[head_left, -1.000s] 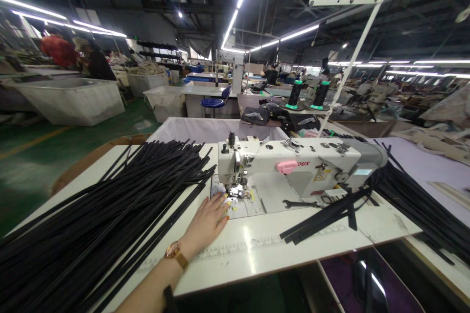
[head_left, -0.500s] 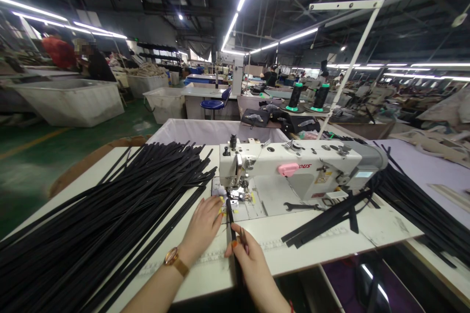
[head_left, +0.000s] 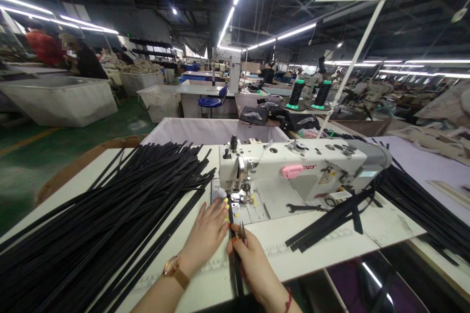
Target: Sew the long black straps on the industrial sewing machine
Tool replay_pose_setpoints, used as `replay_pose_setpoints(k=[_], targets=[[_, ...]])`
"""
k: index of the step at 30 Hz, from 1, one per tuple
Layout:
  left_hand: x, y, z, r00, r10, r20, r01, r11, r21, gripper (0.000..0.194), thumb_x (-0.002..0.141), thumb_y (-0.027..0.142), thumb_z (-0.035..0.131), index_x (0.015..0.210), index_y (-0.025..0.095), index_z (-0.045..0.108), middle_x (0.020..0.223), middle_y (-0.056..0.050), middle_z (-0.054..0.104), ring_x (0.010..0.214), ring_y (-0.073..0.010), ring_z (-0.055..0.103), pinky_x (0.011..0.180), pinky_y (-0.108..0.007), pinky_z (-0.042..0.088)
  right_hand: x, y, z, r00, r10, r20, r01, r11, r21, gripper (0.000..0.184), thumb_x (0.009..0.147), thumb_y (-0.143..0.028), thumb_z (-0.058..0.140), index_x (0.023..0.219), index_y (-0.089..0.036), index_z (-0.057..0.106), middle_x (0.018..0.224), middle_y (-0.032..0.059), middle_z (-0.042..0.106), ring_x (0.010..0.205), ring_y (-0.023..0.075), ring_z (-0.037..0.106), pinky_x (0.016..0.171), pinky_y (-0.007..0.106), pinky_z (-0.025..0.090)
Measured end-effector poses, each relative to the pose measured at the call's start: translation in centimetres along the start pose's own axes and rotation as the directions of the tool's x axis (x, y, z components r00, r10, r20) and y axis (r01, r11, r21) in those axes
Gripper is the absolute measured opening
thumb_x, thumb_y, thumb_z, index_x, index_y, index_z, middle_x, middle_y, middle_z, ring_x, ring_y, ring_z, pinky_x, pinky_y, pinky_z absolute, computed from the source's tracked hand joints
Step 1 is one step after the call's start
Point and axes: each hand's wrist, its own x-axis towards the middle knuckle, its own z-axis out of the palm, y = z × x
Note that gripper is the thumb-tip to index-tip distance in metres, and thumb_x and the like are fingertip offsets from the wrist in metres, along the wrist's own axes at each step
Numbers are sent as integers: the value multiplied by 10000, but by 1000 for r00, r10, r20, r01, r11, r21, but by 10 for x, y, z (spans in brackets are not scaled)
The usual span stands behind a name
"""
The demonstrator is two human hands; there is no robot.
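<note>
A white sewing machine (head_left: 301,168) stands on the white table (head_left: 316,249). A thin black strip (head_left: 232,234) runs from under its presser foot toward me. My left hand (head_left: 206,234) lies flat on the table just left of the strip, fingers stretched toward the needle plate; a watch is on that wrist. My right hand (head_left: 251,261) is closed on the strip and also holds small metal tweezers (head_left: 242,231) that point at the needle.
A big heap of long black strips (head_left: 95,215) covers the left of the table. More black strips (head_left: 330,220) lie at the right, with a wrench (head_left: 303,208) by the machine base. Behind stand a white bin (head_left: 209,129), thread cones (head_left: 308,94) and other workers' tables.
My right hand has come in from below with a black strip and tweezers and moved it up to the presser foot. My left hand has stayed beside the needle plate.
</note>
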Motion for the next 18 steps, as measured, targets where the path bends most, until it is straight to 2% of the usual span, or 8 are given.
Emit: replay_pose_setpoints(k=[3,10,15,18], targets=[[1,0,-1,1000,-3,13,3,1000,-3,412,976,295,379,1366,210,482,1468,-62,467,1393,-283,345,1145,-589,259,-1,-1,1,1000,-19,-5,19,1000,-10,271,844,-237,454,1068,-129,563,653,-42,538,440,63,338,394,192,238],[2,1,-4,1000,4,12,-3,999,-35,403,963,267,397,1349,217,502,1452,-66,487,1393,-272,347,1152,-599,231,-7,-7,1,999,53,10,-52,998,-40,174,865,-242,425,953,-166,554,540,-87,454,352,54,276,345,196,188],[2,2,-5,1000,-2,25,3,1000,-26,407,968,273,382,1354,204,493,1461,-71,475,1398,-272,340,1149,-599,242,-6,-7,1,999,51,4,-50,998,-31,207,871,-260,431,996,-153,557,517,-98,426,345,55,266,339,197,182],[1,2,-3,1000,1,18,0,1000,-20,407,963,259,388,1354,217,494,1460,-69,476,1391,-275,350,1142,-597,256,-6,-5,1,998,53,-32,-53,999,-9,302,841,-255,459,1109,-149,546,561,-81,507,359,59,295,351,197,206]])
